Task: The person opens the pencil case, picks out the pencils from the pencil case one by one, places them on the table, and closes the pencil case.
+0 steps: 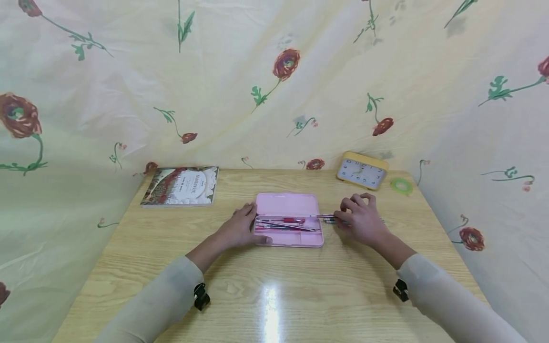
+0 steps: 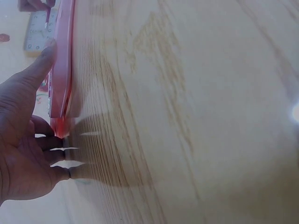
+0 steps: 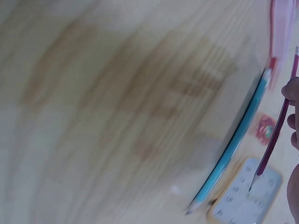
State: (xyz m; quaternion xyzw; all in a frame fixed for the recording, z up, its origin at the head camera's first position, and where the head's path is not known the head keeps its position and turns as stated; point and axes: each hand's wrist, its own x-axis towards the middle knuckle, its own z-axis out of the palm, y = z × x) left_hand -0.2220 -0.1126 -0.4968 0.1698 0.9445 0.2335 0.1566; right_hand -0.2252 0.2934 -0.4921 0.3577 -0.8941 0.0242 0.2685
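A pink pencil case lies with its lid folded back, several pens and pencils inside. My left hand holds its left end, the thumb along the front side and the fingers by the back corner. In the left wrist view the fingertips meet the end of the case. To the right of the case, my right hand pinches a dark red pencil between thumb and fingers, its eraser end towards the case. Below it, a teal pencil lies on the table.
A yellow-framed clock stands at the back right, a green roll of tape beside it. At the back left lies a book. Flowered cloth hangs behind the wooden table.
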